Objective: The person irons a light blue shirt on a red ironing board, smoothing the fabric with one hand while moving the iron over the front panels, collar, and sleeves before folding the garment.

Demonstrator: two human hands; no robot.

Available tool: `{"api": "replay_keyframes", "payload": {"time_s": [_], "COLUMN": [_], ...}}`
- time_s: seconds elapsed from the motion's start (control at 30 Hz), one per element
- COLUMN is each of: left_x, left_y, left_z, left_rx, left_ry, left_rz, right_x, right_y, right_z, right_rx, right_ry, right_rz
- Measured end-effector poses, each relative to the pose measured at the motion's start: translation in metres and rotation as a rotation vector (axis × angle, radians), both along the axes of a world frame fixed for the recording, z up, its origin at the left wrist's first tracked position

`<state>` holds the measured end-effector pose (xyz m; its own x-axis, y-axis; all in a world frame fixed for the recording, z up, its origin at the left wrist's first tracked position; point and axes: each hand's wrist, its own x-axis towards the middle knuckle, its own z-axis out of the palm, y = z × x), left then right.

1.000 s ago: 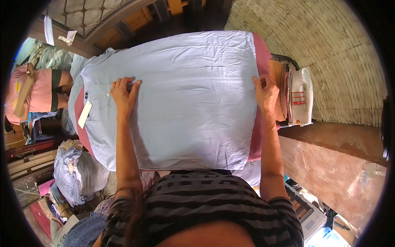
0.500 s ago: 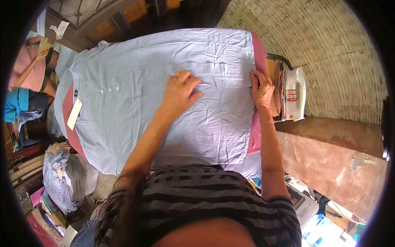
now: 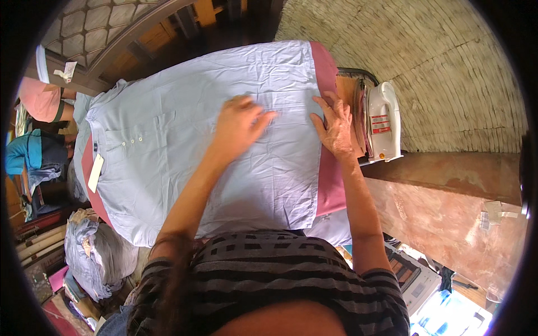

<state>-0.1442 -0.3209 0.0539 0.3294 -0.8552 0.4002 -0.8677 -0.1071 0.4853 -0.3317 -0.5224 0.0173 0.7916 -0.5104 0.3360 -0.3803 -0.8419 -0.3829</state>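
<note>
Fingers [image 3: 263, 119] of the left hand [image 3: 240, 124] lie spread and flat on the pale blue shirt [image 3: 185, 145], holding nothing, near the middle of the cloth. The right hand [image 3: 336, 126] presses flat on the shirt's right edge, fingers splayed, just beside the pink padded board [image 3: 330, 185] showing beneath. The shirt lies spread across that board (collar and a paper tag [image 3: 96, 172] at the left end). A white iron [image 3: 383, 122] stands upright at the right, close to the right hand. A heap of crumpled cloth [image 3: 92, 252] lies near left.
</note>
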Motion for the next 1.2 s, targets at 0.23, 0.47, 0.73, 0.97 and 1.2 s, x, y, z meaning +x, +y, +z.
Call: {"api": "replay_keyframes", "payload": {"time_s": [0.23,0.47,0.73,0.97,1.2], "left_x": [-0.049,-0.04,-0.044,-0.042,-0.036], "left_y": [-0.076,-0.063,-0.072,-0.069,-0.071], "left_z": [-0.044,-0.041,-0.042,-0.046,-0.053], "left_rx": [0.072,0.159,0.136,0.163,0.181], "left_ry": [-0.273,-0.199,-0.22,-0.25,-0.252], "left_rz": [0.06,0.082,0.063,0.082,0.097], "right_x": [-0.005,-0.073,-0.086,-0.09,-0.051], "right_y": [0.001,-0.024,-0.115,-0.048,0.032], "right_z": [0.01,0.092,0.085,0.127,0.102], "right_rx": [0.078,-0.245,0.738,0.489,0.277], "right_ry": [0.069,-0.065,-0.129,-0.064,0.038], "right_rz": [-0.054,-0.247,-0.347,-0.347,-0.23]}}
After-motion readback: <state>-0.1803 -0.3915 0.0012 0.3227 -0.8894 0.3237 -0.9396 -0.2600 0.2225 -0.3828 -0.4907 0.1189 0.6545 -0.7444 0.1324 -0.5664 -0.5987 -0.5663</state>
